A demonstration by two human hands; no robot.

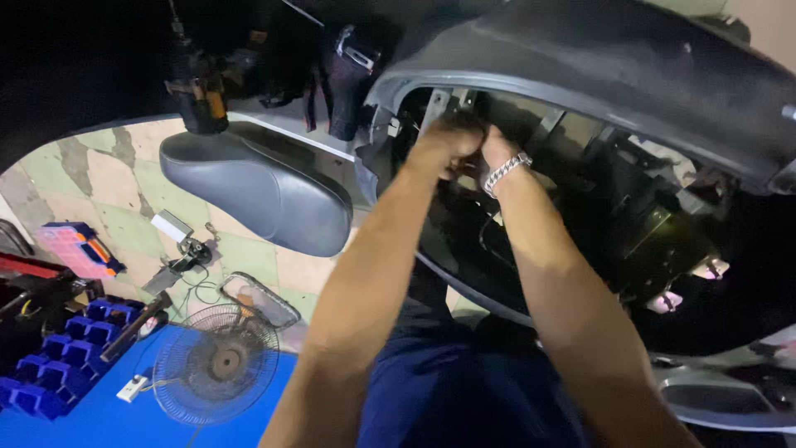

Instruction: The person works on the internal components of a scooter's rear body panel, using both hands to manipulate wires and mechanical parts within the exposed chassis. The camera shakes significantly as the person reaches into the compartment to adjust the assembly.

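Both my arms reach up into the open body of a dark grey scooter (630, 75). My left hand (444, 137) is buried in the opening under the curved panel, its fingers curled around some dark part that I cannot make out. My right hand (496, 149), with a silver chain bracelet (506, 172) on the wrist, presses close beside it, fingers hidden inside the frame. Wires and brackets (655, 224) show within the shell to the right.
A detached grey scooter seat (257, 187) lies on the tiled floor. Below it stand a small fan (217, 361), a loose fan grille (261, 300), blue parts bins (62, 357), a pink and orange case (79, 247) and a blue mat (124, 415).
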